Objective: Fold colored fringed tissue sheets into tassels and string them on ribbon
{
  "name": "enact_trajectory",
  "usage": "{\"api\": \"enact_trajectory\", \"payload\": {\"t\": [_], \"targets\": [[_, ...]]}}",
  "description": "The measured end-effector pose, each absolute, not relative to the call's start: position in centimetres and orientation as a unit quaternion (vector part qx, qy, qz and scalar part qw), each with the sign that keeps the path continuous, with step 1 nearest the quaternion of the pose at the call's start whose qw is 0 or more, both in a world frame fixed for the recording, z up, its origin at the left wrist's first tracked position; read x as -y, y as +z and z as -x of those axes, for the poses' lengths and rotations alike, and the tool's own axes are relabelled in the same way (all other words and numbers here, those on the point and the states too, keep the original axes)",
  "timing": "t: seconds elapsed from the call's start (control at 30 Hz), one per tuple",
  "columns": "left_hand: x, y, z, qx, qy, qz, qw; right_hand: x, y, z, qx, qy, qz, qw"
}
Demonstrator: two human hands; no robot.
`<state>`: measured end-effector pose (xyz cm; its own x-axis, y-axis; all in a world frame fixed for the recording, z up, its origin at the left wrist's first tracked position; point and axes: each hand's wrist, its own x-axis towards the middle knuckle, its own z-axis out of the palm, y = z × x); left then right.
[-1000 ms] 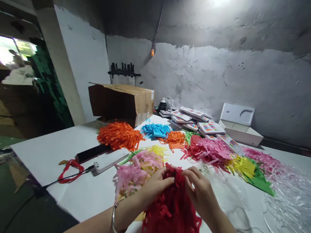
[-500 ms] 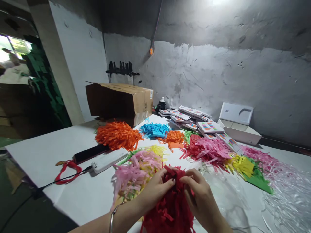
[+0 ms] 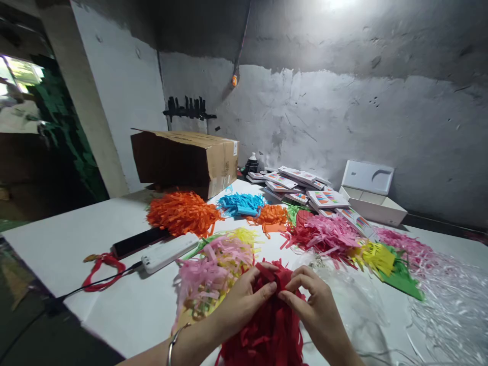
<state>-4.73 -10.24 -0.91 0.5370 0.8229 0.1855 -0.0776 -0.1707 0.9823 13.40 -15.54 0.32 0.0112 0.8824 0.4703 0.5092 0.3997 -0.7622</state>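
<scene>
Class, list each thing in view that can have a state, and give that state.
Left hand: pinching red streamers
Right hand: pinching red streamers
Red streamers: bunched, held
Cardboard box: open
White box: open, lid raised
White corded device: cable attached
Printed flat boxes: heaped loosely
Large orange fringe bundle: fluffed out

Open cardboard box [image 3: 221,165] between nine and ten o'clock, orange hanging fitting [image 3: 234,81] at twelve, open white box [image 3: 375,207] at three, white oblong device [image 3: 170,253] and looped red strap [image 3: 117,263] at eight
</scene>
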Motion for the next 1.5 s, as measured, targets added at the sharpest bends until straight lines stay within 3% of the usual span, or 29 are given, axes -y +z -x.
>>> {"api": "enact_trajectory", "payload": {"t": [0.13, 0.23, 0.43, 0.5, 0.6, 0.73, 0.83, 0.93, 1.07, 1.27, 1.5], "targets": [[10.2, -0.3, 4.8, -0.293, 0.379, -0.705, 0.523, 15.7, 0.9, -13.4, 0.648, 0.259, 0.517, 0.496], [10.1, 0.2, 5.0, -0.299, 0.375, -0.739, 0.472, 15.7, 0.7, -13.7, 0.667, 0.236, 0.510, 0.489], [10.3, 0.5, 4.9, -0.285, 0.363, -0.800, 0.383, 16.1, 0.4, -13.4, 0.732, -0.153, 0.485, 0.454], [10.3, 0.3, 4.9, -0.282, 0.364, -0.819, 0.341, 16.3, 0.3, -13.1, 0.758, -0.199, 0.475, 0.401], [10.1, 0.0, 5.2, -0.253, 0.346, -0.860, 0.277, 16.3, 0.1, -13.2, 0.784, -0.112, 0.489, 0.364], [9.7, 0.0, 6.0, -0.177, 0.350, -0.909, 0.141, 16.1, 0.4, -14.3, 0.722, 0.121, 0.547, 0.406], [9.5, 0.5, 6.0, -0.142, 0.335, -0.929, 0.071, 16.1, 1.1, -14.5, 0.667, 0.227, 0.573, 0.418], [9.5, 1.2, 5.7, -0.144, 0.329, -0.933, 0.015, 16.2, 1.4, -14.3, 0.643, 0.265, 0.573, 0.434], [9.9, 2.6, 6.2, -0.124, 0.359, -0.923, -0.058, 16.2, 1.0, -15.0, 0.606, 0.215, 0.593, 0.485], [9.9, 5.0, 8.9, -0.112, 0.405, -0.903, 0.086, 16.4, -0.6, -20.4, 0.492, 0.193, 0.635, 0.563], [7.2, 5.3, 9.7, -0.227, 0.476, -0.811, 0.252, 17.2, -3.3, -25.3, 0.382, 0.255, 0.608, 0.647]]}}
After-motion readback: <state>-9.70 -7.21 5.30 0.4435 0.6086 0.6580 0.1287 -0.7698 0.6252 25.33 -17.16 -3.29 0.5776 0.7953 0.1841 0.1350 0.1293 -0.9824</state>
